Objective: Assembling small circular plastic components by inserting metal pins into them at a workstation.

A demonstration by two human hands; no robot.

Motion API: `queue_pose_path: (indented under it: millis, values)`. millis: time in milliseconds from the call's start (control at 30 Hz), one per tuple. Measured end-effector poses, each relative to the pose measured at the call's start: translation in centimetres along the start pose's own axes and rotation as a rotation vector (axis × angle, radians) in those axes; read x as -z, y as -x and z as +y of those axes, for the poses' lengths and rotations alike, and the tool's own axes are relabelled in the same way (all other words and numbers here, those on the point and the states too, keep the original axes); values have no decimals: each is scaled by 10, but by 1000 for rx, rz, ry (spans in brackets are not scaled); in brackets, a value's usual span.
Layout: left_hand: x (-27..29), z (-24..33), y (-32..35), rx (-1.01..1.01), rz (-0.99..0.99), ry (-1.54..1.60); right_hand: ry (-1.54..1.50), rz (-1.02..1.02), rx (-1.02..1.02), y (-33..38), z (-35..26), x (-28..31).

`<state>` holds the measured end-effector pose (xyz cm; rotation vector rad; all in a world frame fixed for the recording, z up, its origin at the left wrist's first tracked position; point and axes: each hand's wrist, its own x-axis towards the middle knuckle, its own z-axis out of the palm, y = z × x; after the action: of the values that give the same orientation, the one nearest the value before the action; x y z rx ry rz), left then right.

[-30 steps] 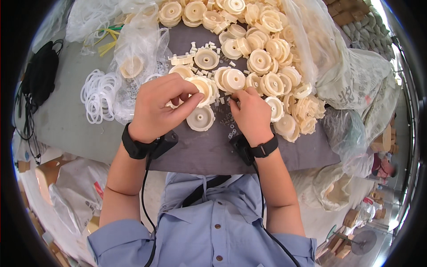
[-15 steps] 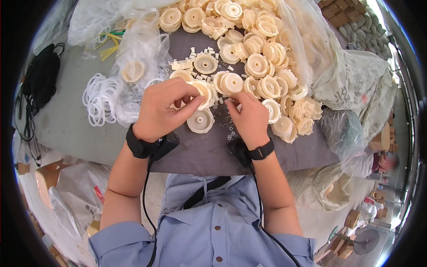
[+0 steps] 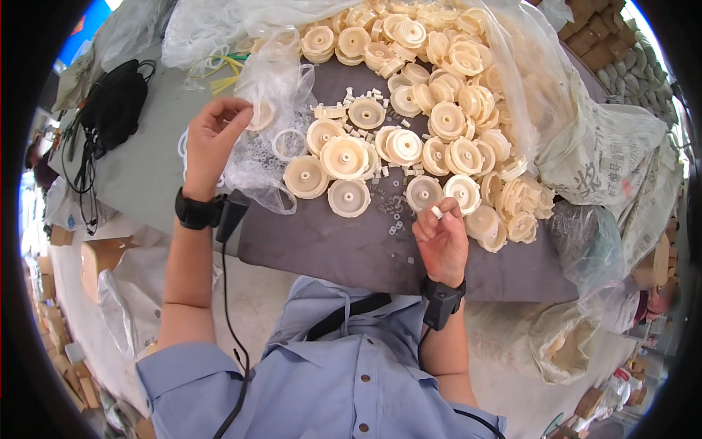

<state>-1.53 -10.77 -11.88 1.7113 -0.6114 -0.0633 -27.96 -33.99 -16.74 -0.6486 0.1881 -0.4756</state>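
My left hand [image 3: 212, 143] is raised over the left side of the table, its thumb and fingers drawn together. Whatever they may hold is hidden. Its fingertips are beside a cream plastic disc [image 3: 262, 115] lying on a clear plastic bag [image 3: 248, 172]. White plastic rings [image 3: 184, 152] lie partly behind this hand. My right hand [image 3: 444, 245], palm turned up, pinches a small white plastic piece [image 3: 436, 212] just in front of a cream plastic wheel [image 3: 423, 192]. Between the hands sits a cluster of cream wheels [image 3: 344, 157], some stacked, with small cream pieces [image 3: 360, 133] among them.
A large heap of cream wheels [image 3: 446, 117] covers the back and right of the table. Small washers [image 3: 396, 217] lie near the middle. Black cables and a black pouch [image 3: 117, 102] rest at the far left. Woven sacks [image 3: 592, 146] stand at the right.
My left hand has moved left, away from the wheel cluster. My right hand has drawn back toward me and turned palm up, with a small white piece now visible. The view has shifted slightly.
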Motion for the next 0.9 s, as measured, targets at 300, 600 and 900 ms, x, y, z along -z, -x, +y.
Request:
queue_pose_path:
  millis: [300, 600, 900]
  values:
    - [12, -15, 16, -48, -325, -742, 70, -79, -90, 0, 3, 2]
    - [13, -13, 11, 30, -207, -663, -1, 12, -60, -3, 6, 11]
    - [-12, 20, 53, -87, -198, -666, 101, -17, -21, -2, 3, 5]
